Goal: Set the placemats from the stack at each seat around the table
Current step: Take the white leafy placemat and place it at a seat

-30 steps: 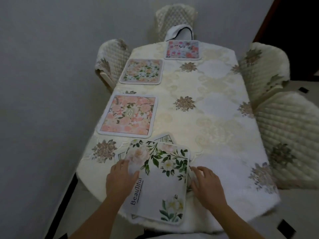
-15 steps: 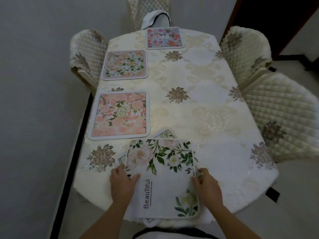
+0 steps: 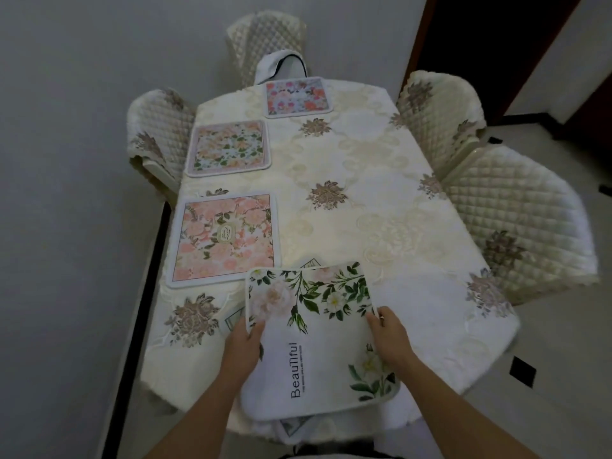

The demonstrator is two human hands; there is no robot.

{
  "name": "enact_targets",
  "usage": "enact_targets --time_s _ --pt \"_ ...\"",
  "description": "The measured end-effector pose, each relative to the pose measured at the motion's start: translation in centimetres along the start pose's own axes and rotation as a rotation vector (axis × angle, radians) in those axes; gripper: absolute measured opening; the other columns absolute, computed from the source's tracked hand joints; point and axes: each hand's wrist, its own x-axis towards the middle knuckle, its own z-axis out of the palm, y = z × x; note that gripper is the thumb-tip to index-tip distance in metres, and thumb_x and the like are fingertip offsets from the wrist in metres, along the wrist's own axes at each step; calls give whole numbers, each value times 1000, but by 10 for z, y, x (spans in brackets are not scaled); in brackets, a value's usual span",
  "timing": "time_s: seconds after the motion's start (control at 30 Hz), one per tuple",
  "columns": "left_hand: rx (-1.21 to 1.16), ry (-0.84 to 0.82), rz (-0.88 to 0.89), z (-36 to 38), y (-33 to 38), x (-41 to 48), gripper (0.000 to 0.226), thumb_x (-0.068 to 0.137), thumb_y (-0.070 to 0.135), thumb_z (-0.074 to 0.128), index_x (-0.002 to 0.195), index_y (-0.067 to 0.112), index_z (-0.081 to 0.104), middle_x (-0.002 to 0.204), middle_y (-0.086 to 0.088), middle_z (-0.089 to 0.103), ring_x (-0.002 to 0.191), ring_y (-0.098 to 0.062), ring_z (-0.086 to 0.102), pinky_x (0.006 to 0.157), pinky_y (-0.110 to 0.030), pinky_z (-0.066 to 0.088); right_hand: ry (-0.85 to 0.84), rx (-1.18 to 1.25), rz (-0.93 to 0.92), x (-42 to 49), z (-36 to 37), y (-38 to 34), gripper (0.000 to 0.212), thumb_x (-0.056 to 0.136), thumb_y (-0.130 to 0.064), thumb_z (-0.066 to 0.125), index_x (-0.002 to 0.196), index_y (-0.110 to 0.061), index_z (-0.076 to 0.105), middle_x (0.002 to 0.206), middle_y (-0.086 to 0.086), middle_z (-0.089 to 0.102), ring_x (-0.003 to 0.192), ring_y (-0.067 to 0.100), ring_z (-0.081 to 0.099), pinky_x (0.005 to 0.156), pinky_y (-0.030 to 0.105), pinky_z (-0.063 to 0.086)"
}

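A white placemat (image 3: 318, 339) printed with green leaves and the word "Beautiful" lies at the table's near end, on top of a stack whose corners (image 3: 231, 323) peek out beneath. My left hand (image 3: 243, 346) grips its left edge, and my right hand (image 3: 389, 336) grips its right edge. Three floral placemats lie set out: a pink one (image 3: 225, 238) at the near left seat, a pale green-pink one (image 3: 228, 149) at the far left seat, and a bright one (image 3: 298, 97) at the far end.
The table (image 3: 381, 200) wears a cream embroidered cloth. Quilted chairs stand at the far end (image 3: 265, 38), left (image 3: 159, 134) and right (image 3: 440, 117), (image 3: 516, 213). A grey wall runs close along the left. A dark doorway is at the back right.
The top placemat has been turned and lifted a little off the stack, shifting right. Both hands moved from resting on it to gripping its side edges. The view has swung rightwards.
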Motion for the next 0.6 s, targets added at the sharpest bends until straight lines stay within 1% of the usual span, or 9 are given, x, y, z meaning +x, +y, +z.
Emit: enact_targets --time_s 0.07,0.1,0.17,0.23,0.27,0.33,0.47,0.53,0.6 --pt "-16 -1 50 -1 20 3 15 102 26 49 110 15 56 93 -9 65 84 -24 63 73 -38 49 43 21 -26 4 -14 -10 20 103 -28 47 101 -10 55 87 0 56 79 16 53 59 24 39" --pt "-16 6 82 -3 30 6 16 103 28 48 108 14 55 91 -9 65 83 -24 62 72 -39 50 62 37 -42 6 -21 -15 20 103 -28 47 102 -10 57 88 -1 57 81 17 55 61 27 41" --pt "-6 24 149 -10 47 10 19 103 30 47 106 13 55 89 -8 64 83 -26 63 73 -41 50 80 99 -55 12 -34 -25 21 102 -28 48 104 -11 61 93 2 63 87 20 60 70 34 48" --pt "-16 46 208 -18 62 13 20 103 30 47 105 12 55 88 -14 64 84 -30 63 70 -39 49 85 165 -66 16 -46 -37 23 102 -28 50 105 -12 66 97 4 68 90 22 64 78 39 54" --pt "-23 57 227 -22 69 14 21 103 30 46 105 11 55 89 -17 64 84 -32 63 69 -37 48 86 183 -76 17 -52 -45 23 101 -28 51 104 -12 67 97 4 69 90 23 65 80 41 55" --pt "-41 76 263 -30 84 15 21 104 29 45 106 10 54 92 -17 64 87 -31 63 68 -35 47 91 209 -100 20 -59 -62 22 101 -28 51 102 -13 67 96 5 70 88 23 66 79 43 57" --pt "-87 113 313 -45 105 14 17 104 29 44 102 14 53 95 -8 63 88 -24 62 73 -37 48 110 220 -162 19 -63 -86 24 101 -34 50 100 -14 64 94 5 68 86 24 65 77 44 56" --pt "-84 126 328 -48 111 12 18 104 29 43 100 14 52 93 -8 62 86 -23 60 72 -36 47 112 216 -173 18 -65 -93 27 101 -37 50 104 -14 62 96 6 68 87 24 65 74 40 55" --pt "-81 125 345 -48 116 9 19 105 28 42 99 13 52 88 -5 59 82 -21 58 68 -32 44 116 191 -180 16 -67 -96 28 101 -37 48 104 -13 62 98 6 67 88 24 64 68 35 50"
